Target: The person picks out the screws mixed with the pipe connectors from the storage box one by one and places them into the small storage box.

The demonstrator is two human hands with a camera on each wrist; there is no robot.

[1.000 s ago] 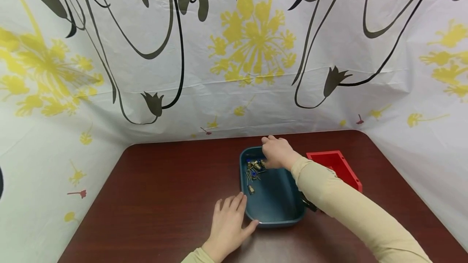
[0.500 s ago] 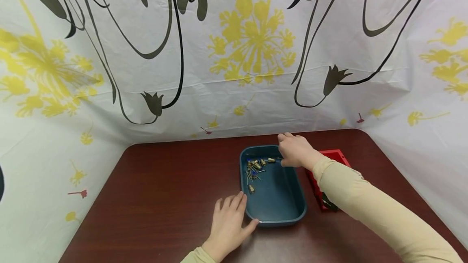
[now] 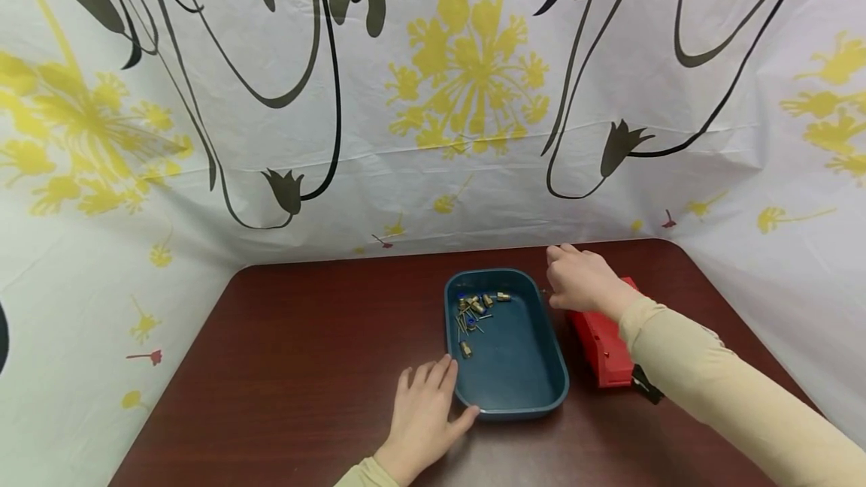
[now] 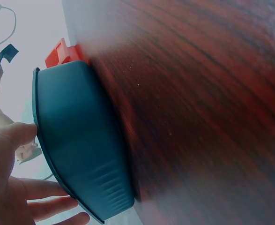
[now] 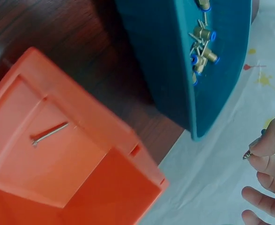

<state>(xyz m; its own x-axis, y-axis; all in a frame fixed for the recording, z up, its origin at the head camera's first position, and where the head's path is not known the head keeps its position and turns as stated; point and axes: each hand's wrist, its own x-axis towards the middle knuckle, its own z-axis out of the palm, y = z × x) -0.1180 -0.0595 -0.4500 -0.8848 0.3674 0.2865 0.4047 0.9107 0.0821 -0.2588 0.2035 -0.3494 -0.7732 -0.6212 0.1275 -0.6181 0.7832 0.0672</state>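
My right hand [image 3: 582, 280] pinches a small screw [image 5: 248, 154] between thumb and index finger, its threaded tip poking out. It is above the table, past the right rim of the blue tray [image 3: 517, 376] and beside the red bin [image 3: 605, 348]. Straight fingers of my left hand [image 3: 422, 412] rest against the tray's near left rim, the thumb on its near corner. Inside the tray, brass fittings [image 5: 202, 33] with blue ends lie mixed with several screws at the far left. One screw [image 5: 50, 133] lies in the red bin.
The dark red-brown table [image 3: 325, 352] extends widely to the left of the tray. A patterned white cloth [image 3: 379, 209] hangs behind the table and around its sides. A black device [image 3: 647, 384] sits under the right forearm, at the bin's near end.
My right hand has moved right, from over the fittings and screws to outside the tray, carrying a screw. More of the tray and its contents now shows. My left hand has stayed put.
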